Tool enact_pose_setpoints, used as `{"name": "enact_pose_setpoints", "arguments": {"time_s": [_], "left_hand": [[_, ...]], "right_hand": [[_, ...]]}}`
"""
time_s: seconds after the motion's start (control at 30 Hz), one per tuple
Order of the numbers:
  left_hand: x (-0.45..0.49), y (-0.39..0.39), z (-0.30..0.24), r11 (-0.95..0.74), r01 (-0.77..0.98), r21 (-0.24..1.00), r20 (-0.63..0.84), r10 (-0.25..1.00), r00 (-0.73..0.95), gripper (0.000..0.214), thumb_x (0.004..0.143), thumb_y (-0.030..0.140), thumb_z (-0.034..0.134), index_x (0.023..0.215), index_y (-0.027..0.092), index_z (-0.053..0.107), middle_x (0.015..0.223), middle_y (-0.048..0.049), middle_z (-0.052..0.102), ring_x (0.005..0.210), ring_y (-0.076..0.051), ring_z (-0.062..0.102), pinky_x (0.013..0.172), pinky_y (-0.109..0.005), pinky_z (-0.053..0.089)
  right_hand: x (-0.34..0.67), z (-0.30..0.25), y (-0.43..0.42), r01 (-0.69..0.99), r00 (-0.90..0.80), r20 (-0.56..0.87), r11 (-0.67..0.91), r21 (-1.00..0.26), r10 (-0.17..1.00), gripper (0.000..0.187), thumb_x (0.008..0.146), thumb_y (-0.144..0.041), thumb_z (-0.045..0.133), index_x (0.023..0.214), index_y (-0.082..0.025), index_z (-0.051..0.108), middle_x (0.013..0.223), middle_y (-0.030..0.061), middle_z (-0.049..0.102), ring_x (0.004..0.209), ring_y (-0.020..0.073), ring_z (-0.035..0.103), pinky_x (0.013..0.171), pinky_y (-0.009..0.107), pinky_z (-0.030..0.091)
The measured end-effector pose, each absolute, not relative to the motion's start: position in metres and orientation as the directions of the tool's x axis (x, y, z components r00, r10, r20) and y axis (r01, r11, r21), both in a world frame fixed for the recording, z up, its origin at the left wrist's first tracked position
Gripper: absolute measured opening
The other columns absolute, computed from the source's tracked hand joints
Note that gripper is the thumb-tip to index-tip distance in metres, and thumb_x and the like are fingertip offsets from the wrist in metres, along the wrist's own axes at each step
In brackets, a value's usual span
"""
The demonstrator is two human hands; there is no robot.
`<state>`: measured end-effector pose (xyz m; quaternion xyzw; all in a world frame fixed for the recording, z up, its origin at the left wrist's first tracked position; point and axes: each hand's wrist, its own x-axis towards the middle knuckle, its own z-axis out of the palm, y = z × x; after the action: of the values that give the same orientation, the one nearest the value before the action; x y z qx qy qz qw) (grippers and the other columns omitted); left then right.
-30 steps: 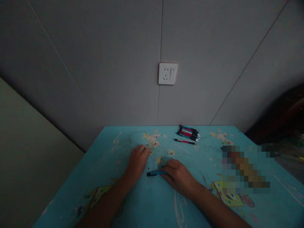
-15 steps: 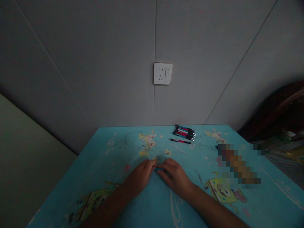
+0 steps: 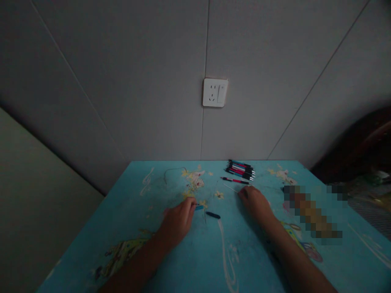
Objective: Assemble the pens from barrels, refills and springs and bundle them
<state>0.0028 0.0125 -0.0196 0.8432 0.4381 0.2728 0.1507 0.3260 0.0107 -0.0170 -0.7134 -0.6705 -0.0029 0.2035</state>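
My left hand (image 3: 181,215) is closed around a blue pen barrel (image 3: 199,207), whose end sticks out to the right of the fingers. Just right of that barrel, a short black pen piece (image 3: 213,215) lies loose on the table. Farther right and back, my right hand (image 3: 253,200) has its fingertips pinched on the right end of a thin white pen refill (image 3: 229,187). The refill's left part shows; the gripped end is hidden under the fingers. Behind it lies a single red and black pen (image 3: 235,180).
A stack of several pens (image 3: 240,169) lies near the table's back edge. A blurred-out, long brownish item (image 3: 311,213) is on the right. The table (image 3: 189,260) has a light blue patterned cover and meets a grey wall with a socket (image 3: 215,92).
My hands have moved apart. The right hand has gone right and back to the white refill, and the black piece now lies on the table. The left hand still holds the blue barrel.
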Motion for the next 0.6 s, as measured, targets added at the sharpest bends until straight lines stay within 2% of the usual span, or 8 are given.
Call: {"name": "enact_pose_setpoints", "arguments": {"time_s": [0.2,0.27,0.33,0.4,0.47,0.6], "left_hand": [[0.005,0.011,-0.019,-0.559,0.627,0.543,0.358,0.829,0.430,0.017,0.102,0.030,0.038,0.107,0.023,0.053,0.093,-0.0039,0.071,0.083,-0.018,0.071,0.077,-0.029,0.053],[0.006,0.010,-0.017,-0.581,0.599,0.551,0.378,0.813,0.442,0.017,0.102,0.029,0.040,0.105,0.024,0.055,0.094,-0.0036,0.071,0.084,-0.018,0.070,0.078,-0.029,0.053],[0.006,0.009,-0.015,-0.606,0.569,0.556,0.394,0.795,0.461,0.016,0.101,0.028,0.041,0.104,0.023,0.056,0.096,-0.0037,0.071,0.086,-0.017,0.069,0.079,-0.029,0.053],[0.006,0.008,-0.012,-0.623,0.553,0.553,0.410,0.781,0.471,0.016,0.101,0.026,0.042,0.104,0.023,0.058,0.097,-0.0038,0.070,0.087,-0.017,0.069,0.080,-0.029,0.053],[0.006,0.008,-0.010,-0.634,0.544,0.549,0.426,0.773,0.470,0.016,0.100,0.026,0.044,0.105,0.023,0.059,0.097,-0.0035,0.070,0.088,-0.017,0.069,0.080,-0.029,0.053],[0.005,0.007,-0.010,-0.657,0.510,0.555,0.454,0.753,0.476,0.017,0.100,0.024,0.045,0.108,0.023,0.060,0.098,-0.0033,0.070,0.088,-0.017,0.068,0.080,-0.029,0.053]], "right_hand": [[0.319,-0.011,0.013,0.940,0.110,0.291,-0.005,-0.341,0.950,0.019,0.093,-0.024,0.048,0.086,-0.017,0.064,0.086,0.0100,0.069,0.077,0.0215,0.065,0.072,0.030,0.045],[0.307,-0.005,0.010,0.901,0.083,0.309,0.061,-0.430,0.948,0.022,0.096,-0.028,0.045,0.094,-0.017,0.064,0.090,0.0086,0.070,0.080,0.0208,0.065,0.073,0.029,0.047],[0.290,0.002,0.004,0.789,0.037,0.336,0.179,-0.587,0.941,0.025,0.097,-0.033,0.046,0.104,-0.018,0.064,0.098,0.0081,0.070,0.085,0.0208,0.065,0.076,0.030,0.049],[0.271,0.008,-0.006,0.669,-0.020,0.355,0.277,-0.690,0.935,0.028,0.097,-0.034,0.047,0.114,-0.020,0.064,0.105,0.0078,0.069,0.092,0.0214,0.064,0.082,0.032,0.049],[0.255,0.012,-0.014,0.578,-0.060,0.348,0.317,-0.752,0.936,0.027,0.098,-0.033,0.046,0.110,-0.022,0.067,0.104,0.0068,0.068,0.096,0.0212,0.063,0.087,0.032,0.048],[0.237,0.015,-0.023,0.435,-0.072,0.242,0.249,-0.866,0.968,0.024,0.098,-0.036,0.048,0.102,-0.021,0.066,0.095,0.0049,0.067,0.089,0.0198,0.062,0.082,0.031,0.049]]}}
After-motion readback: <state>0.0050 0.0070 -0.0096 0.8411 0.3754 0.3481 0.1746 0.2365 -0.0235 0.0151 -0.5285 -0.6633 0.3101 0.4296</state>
